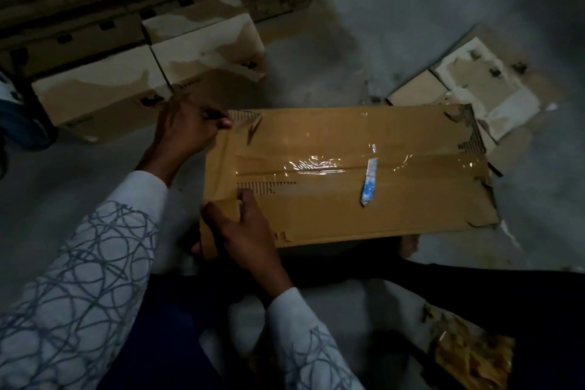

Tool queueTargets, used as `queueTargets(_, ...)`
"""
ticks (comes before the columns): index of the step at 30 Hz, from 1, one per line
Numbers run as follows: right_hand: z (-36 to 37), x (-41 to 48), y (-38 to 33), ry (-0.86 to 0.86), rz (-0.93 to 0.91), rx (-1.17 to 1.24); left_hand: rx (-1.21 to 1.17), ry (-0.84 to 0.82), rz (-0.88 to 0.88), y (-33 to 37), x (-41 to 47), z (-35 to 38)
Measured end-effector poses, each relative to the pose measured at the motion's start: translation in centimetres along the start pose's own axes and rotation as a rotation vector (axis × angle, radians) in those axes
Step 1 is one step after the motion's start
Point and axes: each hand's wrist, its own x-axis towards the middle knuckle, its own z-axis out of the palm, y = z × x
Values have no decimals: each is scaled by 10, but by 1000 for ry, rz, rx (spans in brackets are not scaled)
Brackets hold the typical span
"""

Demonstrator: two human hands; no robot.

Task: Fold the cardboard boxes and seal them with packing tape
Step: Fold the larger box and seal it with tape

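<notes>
1 taped cardboard box (364, 203), stacked cartons (95, 89) behind, dim grey concrete floor (395, 25).

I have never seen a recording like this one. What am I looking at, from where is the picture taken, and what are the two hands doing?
There is no machine here. A person works with bare hands, and the single picture comes from a camera worn on the head, looking forward and down. On the dim grey floor lies a brown cardboard box, closed, with shiny packing tape along its middle seam. The left hand holds the box at its far left corner. The right hand grips its near left end, thumb on top. Behind them are stacked boxes, and at the right lies flattened cardboard.
</notes>
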Motion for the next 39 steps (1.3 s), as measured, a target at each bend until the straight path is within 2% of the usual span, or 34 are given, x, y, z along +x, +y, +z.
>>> queueTargets(8,6,-9,0,149,-26,-50,-66,31,24,16,-3,-3)
queueTargets(15,-16,-13,-6,108,-18,-194,-35,151,-65,20,-1,-6)
queueTargets(22,-6,-24,-20,95,-22,-283,-63,273,-107,11,10,-10)
queueTargets(26,-11,-27,-22,186,-93,-410,-11,214,-90,10,15,-1)
queueTargets(31,-9,-15,-22,138,-41,-405,64,152,-99,-4,26,6)
queueTargets(39,-5,-9,-24,160,-29,-402,158,94,-33,-10,36,14)
